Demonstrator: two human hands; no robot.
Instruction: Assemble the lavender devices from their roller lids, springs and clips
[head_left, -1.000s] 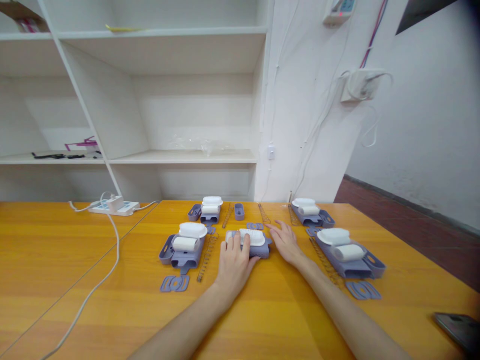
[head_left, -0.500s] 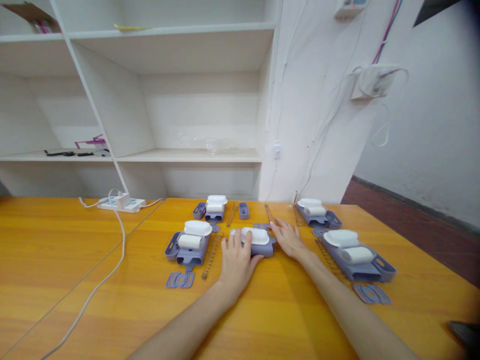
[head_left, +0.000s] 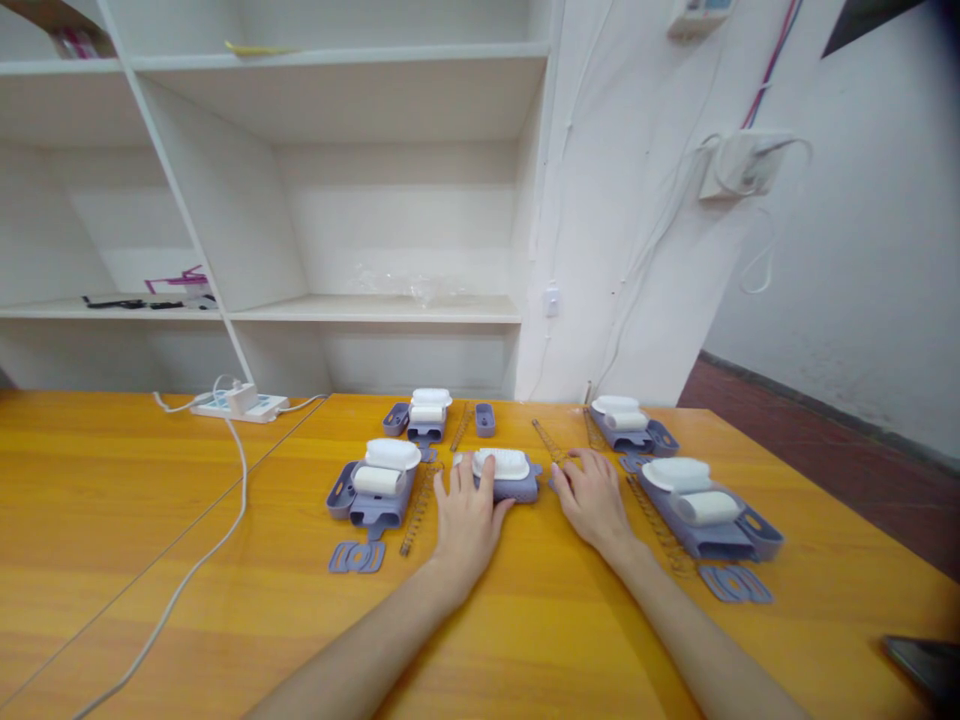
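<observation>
A purple-grey plastic housing (head_left: 517,489) with a white oval piece (head_left: 504,464) on top lies at the table's middle. My left hand (head_left: 466,525) grips its left part, fingers over the top and thumb along the near side. To the right of the housing, my right hand (head_left: 594,500) is low over the table with bent fingers. A bit of a flat purple-grey piece (head_left: 554,478) shows at its fingertips; the rest is hidden. A coil spring (head_left: 548,441) lies just behind these fingers.
Similar sets of housings with white rolls surround my hands: left (head_left: 382,488), back left (head_left: 427,420), back right (head_left: 624,424) and right (head_left: 709,512). Flat cut-out pieces (head_left: 357,557) and a spring (head_left: 417,512) lie nearby. A power strip (head_left: 251,408) trails a cable leftward; a dark object (head_left: 926,665) sits right.
My right hand has moved right, away from the housing's end, and the flat pieces behind the housing are no longer there. My left hand has stayed on the housing.
</observation>
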